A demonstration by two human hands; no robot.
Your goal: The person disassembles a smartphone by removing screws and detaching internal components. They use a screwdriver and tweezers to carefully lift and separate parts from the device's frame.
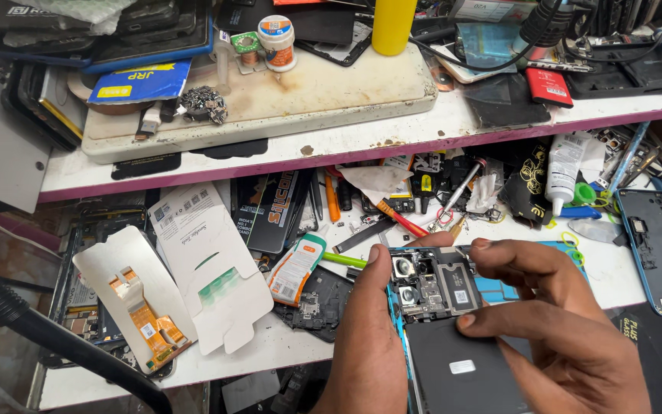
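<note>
An opened smartphone (pixel 438 307) with its back cover off lies at the lower middle, showing its camera modules, circuit board and black battery. My left hand (pixel 365 337) grips its left edge, thumb pressed beside the cameras. My right hand (pixel 553 314) rests on the phone's right side, with the index fingertip at the top right corner of the board and the thumb on the battery. A small metal tip shows at that fingertip; I cannot tell what it belongs to.
The white bench (pixel 270 345) is littered with phone parts: a display panel with an orange flex cable (pixel 136 299), white packaging (pixel 208 261), a blue phone frame (pixel 657 253), a glue bottle (pixel 561 169), tweezers and screwdrivers. A cluttered shelf (pixel 270 146) runs above. A black hose (pixel 47 330) crosses the lower left.
</note>
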